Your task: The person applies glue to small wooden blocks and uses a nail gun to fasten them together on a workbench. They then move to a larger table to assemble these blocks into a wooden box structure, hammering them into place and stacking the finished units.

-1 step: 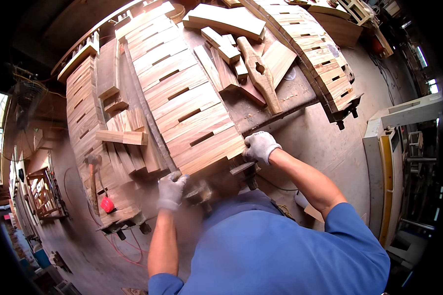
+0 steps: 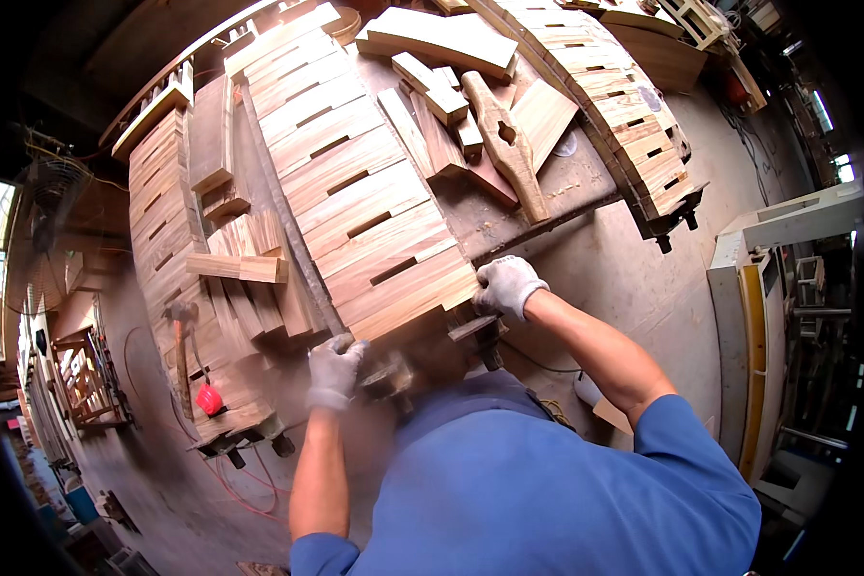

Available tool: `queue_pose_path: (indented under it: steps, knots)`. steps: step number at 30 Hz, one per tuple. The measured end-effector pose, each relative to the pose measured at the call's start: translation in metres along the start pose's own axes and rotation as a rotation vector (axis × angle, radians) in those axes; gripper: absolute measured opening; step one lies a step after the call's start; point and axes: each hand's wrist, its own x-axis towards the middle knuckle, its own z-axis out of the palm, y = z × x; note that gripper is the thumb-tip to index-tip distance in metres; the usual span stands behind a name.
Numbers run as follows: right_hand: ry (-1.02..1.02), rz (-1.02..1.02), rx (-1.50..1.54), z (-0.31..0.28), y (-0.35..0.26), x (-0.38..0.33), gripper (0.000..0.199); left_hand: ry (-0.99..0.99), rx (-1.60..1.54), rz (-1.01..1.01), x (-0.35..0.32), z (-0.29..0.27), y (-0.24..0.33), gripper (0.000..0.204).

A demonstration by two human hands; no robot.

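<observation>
A long row of pale wooden boards (image 2: pixel 341 182) with dark slots runs away from me in the middle. My left hand (image 2: pixel 334 374), in a grey-white work glove, is closed at the near left corner of the nearest board (image 2: pixel 403 312). Its fingertips curl against the wood. On the same board's right end, my right hand (image 2: pixel 509 286), gloved alike, has its fingers bent round the edge. The undersides of the fingers are hidden. Below the board, between my hands, dark metal clamp parts (image 2: pixel 389 374) show, partly blurred.
Similar slotted rows stand at left (image 2: pixel 158 221) and right (image 2: pixel 610 86). Loose wood blocks (image 2: pixel 235 267), a hammer (image 2: pixel 180 355) and a red round object (image 2: pixel 209 398) lie left. A shaped wooden piece (image 2: pixel 509 144) rests among offcuts. A grey machine frame (image 2: pixel 739 288) stands right.
</observation>
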Motion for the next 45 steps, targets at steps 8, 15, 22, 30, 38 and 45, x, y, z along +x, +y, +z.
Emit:
queue_pose_path:
  steps: [8,15,22,30,38,45]
  knots:
    - [-0.007,-0.011,0.007,0.001,-0.002,-0.003,0.033,0.055,-0.02,-0.045,-0.001,0.005,-0.011,0.031]
    - [-0.016,-0.022,-0.012,0.0,-0.007,0.0,0.034,0.118,-0.072,0.023,-0.004,0.006,-0.017,0.021]
    - [-0.026,0.027,0.046,-0.003,-0.005,0.001,0.038,0.07,-0.01,-0.063,0.0,0.008,-0.026,0.035]
    - [0.096,0.127,0.256,0.002,0.024,-0.011,0.065,0.396,0.117,-0.048,0.026,-0.05,0.019,0.046]
    - [0.363,0.101,0.411,0.003,0.033,-0.034,0.057,0.645,-0.39,-0.454,0.128,-0.089,0.042,0.094]
    - [0.482,0.002,0.401,-0.012,0.012,-0.048,0.048,0.58,-1.024,-0.388,0.12,-0.088,0.052,0.032]
